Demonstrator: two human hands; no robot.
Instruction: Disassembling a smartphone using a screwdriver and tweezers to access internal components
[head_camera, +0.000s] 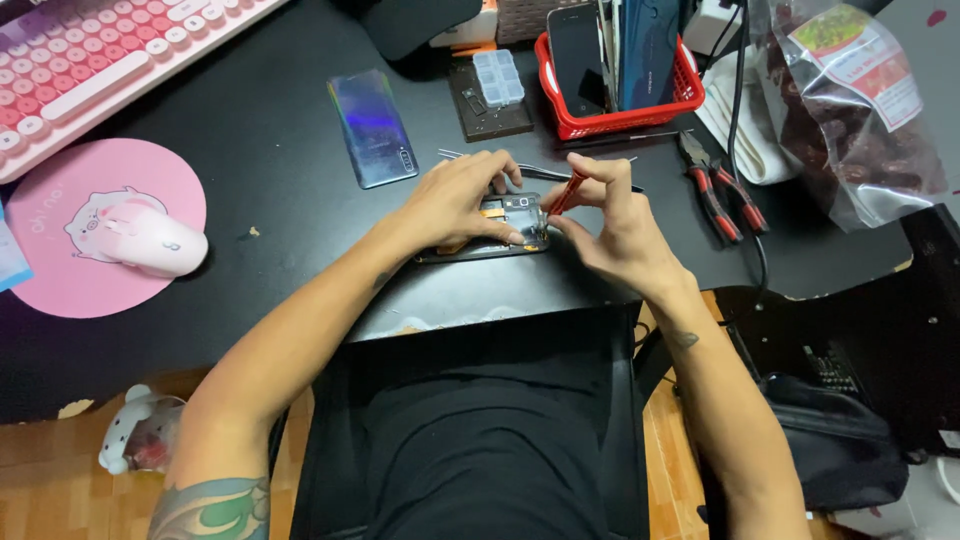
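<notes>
An opened smartphone (497, 228) with its back removed lies on the black desk (270, 190) near the front edge. My left hand (455, 200) rests on it, fingers pressing its top end and edge. My right hand (615, 225) pinches a red-handled screwdriver (566, 192), its tip angled down onto the phone's upper corner by the camera module. A pair of metal tweezers (545, 172) lies just behind both hands.
A shiny blue phone back cover (373, 128) lies at centre left. Behind stand a red basket (620, 118) of phones, a clear parts box (497, 77) and red-handled pliers (722, 195). A pink keyboard (100, 55), pink mouse (140, 240) and bagged goods (850, 110) flank them.
</notes>
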